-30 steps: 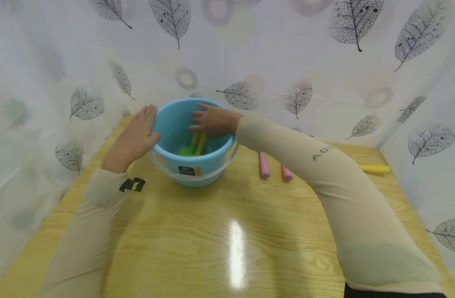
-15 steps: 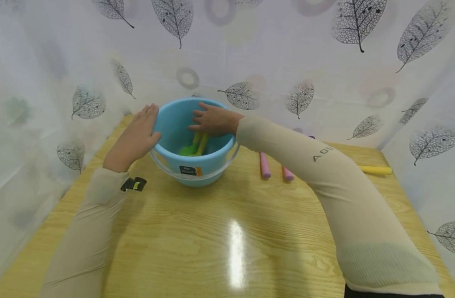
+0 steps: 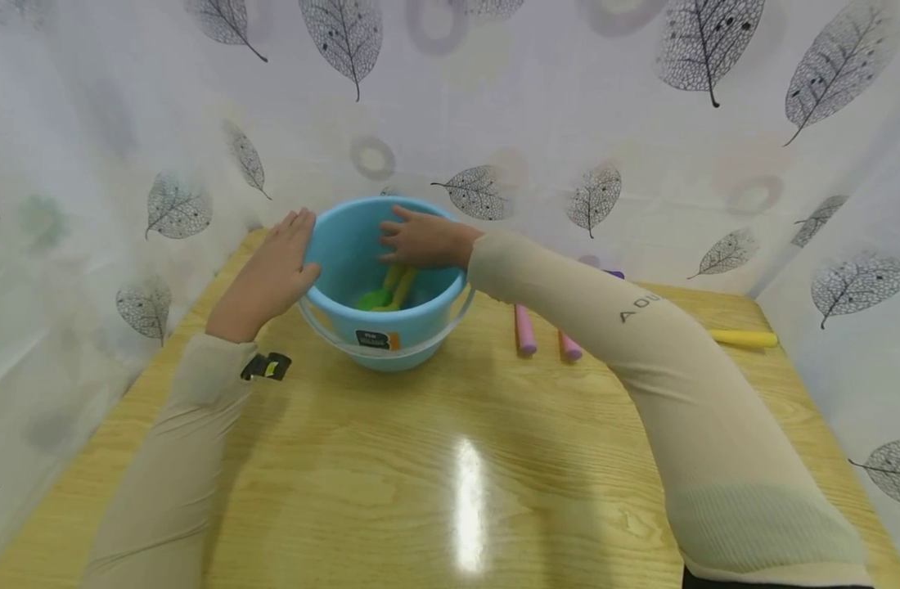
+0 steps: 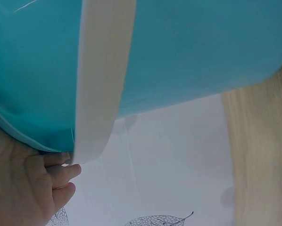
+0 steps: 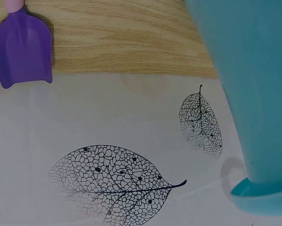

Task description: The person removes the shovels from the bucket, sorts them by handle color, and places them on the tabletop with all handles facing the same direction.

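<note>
A light blue bucket (image 3: 339,254) stands at the back of the table, its pale bail handle (image 4: 103,70) hanging down the front. My left hand (image 3: 266,274) rests on the bucket's left rim, fingers straight and thumb over the edge. In the left wrist view its fingertips are right at the rim and bail. Over the right rim reaches my right hand (image 3: 426,239), fingers spread inside the mouth and holding nothing visible. Below it, yellow handles (image 3: 403,288) and a green toy part (image 3: 375,299) lie in the bucket. The right wrist view does not show the right hand.
Right of the bucket lie two pink handles (image 3: 525,330), partly under the right sleeve. One belongs to a purple toy shovel (image 5: 23,49). A yellow handle (image 3: 744,337) lies at the table's right side. Leaf-patterned sheeting (image 3: 524,98) encloses the table's back and sides.
</note>
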{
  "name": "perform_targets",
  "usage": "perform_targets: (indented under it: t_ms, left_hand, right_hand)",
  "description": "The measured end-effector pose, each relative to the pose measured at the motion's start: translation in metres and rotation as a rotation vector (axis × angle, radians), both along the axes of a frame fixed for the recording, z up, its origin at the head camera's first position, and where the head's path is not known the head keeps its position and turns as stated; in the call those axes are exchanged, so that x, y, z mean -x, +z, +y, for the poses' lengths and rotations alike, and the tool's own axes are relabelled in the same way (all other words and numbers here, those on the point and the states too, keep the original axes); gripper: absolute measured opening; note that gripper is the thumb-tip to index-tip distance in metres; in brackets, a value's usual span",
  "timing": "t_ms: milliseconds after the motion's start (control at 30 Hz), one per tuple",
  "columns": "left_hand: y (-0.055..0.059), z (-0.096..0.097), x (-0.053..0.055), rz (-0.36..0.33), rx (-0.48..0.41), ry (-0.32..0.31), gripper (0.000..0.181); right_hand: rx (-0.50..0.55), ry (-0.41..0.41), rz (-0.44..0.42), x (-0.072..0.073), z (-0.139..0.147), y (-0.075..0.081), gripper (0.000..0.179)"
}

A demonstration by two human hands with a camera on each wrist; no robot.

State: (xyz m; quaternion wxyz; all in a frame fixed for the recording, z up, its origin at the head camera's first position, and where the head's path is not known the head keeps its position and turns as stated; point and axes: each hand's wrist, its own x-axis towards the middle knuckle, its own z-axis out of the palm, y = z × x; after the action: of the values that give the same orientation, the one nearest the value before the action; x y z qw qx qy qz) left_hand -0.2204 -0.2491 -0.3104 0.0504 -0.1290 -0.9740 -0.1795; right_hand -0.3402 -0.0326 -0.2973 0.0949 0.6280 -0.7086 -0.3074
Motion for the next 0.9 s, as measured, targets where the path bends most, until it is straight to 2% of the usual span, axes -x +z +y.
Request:
perform_targets:
  t_ms: [267, 433, 733, 900]
  left_hand:
    - [-0.0032, -0.0002, -0.0005, 0.013, 0.005, -0.004, 0.066]
    - [-0.0031, 0.0007, -0.0018, 0.008, 0.003, 0.002, 0.066]
    - [-0.0013, 0.0015, -0.0038, 0.007, 0.005, -0.002, 0.067]
    - [-0.0011, 0.0016, -0.0042, -0.001, 0.004, 0.001, 0.067]
  right_hand:
    - [0.031, 0.058, 0.013, -0.0029, 0.0001, -0.0013, 0.033]
    - [0.029, 0.097, 0.028, -0.0071, 0.0001, 0.0004, 0.034]
    - [0.069, 0.143, 0.046, -0.0075, -0.0001, 0.0003, 0.023]
    - [0.084, 0.152, 0.056, -0.0054, -0.0006, -0.0007, 0.027]
